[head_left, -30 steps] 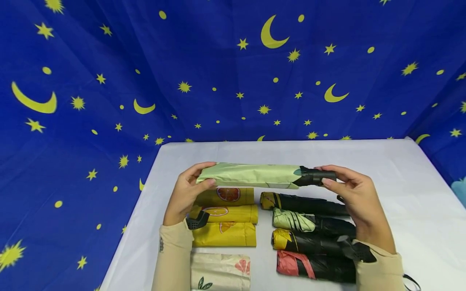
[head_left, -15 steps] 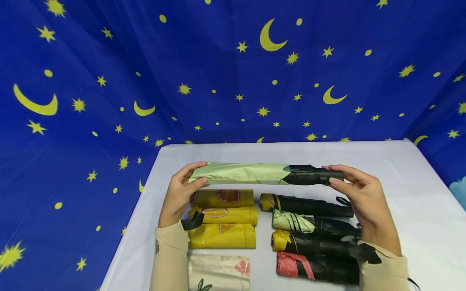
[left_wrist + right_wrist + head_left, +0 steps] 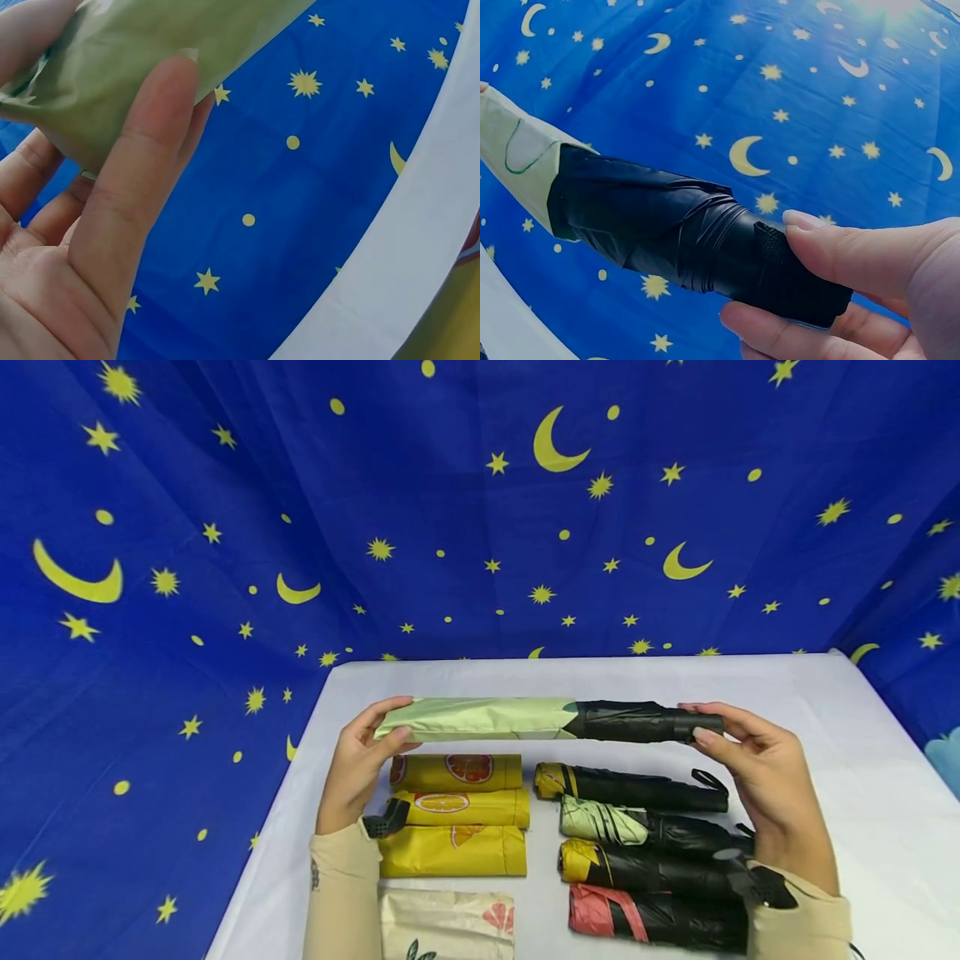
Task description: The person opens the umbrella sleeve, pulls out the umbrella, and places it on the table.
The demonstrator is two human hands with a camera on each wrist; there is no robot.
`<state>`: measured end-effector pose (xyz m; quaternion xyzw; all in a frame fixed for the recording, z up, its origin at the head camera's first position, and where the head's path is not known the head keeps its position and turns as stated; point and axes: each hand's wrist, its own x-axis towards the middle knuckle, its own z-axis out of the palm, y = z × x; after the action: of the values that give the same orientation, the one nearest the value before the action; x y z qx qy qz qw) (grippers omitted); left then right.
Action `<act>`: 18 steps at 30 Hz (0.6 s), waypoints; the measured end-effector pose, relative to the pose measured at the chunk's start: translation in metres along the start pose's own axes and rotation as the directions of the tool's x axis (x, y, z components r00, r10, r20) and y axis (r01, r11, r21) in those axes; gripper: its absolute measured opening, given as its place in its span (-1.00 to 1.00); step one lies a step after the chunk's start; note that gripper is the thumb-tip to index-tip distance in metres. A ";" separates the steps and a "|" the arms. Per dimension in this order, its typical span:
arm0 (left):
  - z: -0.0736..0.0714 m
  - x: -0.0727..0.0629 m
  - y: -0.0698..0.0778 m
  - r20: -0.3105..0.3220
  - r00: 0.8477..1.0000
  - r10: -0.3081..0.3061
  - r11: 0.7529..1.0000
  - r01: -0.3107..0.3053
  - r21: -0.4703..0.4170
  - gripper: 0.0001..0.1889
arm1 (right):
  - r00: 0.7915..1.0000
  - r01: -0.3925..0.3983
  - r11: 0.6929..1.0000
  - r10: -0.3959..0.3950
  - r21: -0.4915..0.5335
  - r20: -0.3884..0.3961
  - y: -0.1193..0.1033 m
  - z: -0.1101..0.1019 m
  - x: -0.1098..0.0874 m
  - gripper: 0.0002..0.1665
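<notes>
A folded black umbrella [image 3: 633, 721] is held level above the table, its left part inside a pale green sleeve [image 3: 476, 718]. My left hand [image 3: 358, 760] pinches the closed end of the sleeve between thumb and fingers. At the other end my right hand [image 3: 772, 768] grips the umbrella's short black handle [image 3: 780, 274], thumb on one side and fingers on the other. In the right wrist view the black folds stick out of the sleeve's mouth. The left wrist view shows the thumb [image 3: 142, 157] pressed along the green cloth.
Below lie several folded umbrellas on the right, among them a green-and-black one [image 3: 603, 821] and a red-and-black one [image 3: 592, 910]. On the left are yellow fruit-print sleeves [image 3: 465, 852] and a cream sleeve [image 3: 450, 918]. A starry blue curtain [image 3: 450, 485] surrounds the white table [image 3: 675, 677].
My hands have moved apart, left hand leftward and right hand rightward. More of the black umbrella shows outside the green sleeve.
</notes>
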<state>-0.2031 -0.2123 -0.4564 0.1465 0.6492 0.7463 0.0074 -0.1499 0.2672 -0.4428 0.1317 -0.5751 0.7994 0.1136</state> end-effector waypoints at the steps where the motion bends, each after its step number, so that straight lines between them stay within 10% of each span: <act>1: -0.001 0.000 0.000 0.002 1.000 -0.001 1.000 0.001 0.002 -0.56 | 1.000 0.000 1.000 0.000 0.008 -0.002 0.000 -0.001 0.000 -0.57; 18: -0.012 -0.002 -0.003 -0.048 0.999 0.001 1.000 -0.002 -0.006 -0.58 | 0.998 0.012 0.999 -0.009 0.037 -0.062 -0.004 -0.016 -0.003 -0.57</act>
<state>-0.2047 -0.2234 -0.4609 0.1291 0.6466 0.7517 -0.0083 -0.1474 0.2838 -0.4455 0.1120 -0.5555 0.8131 0.1330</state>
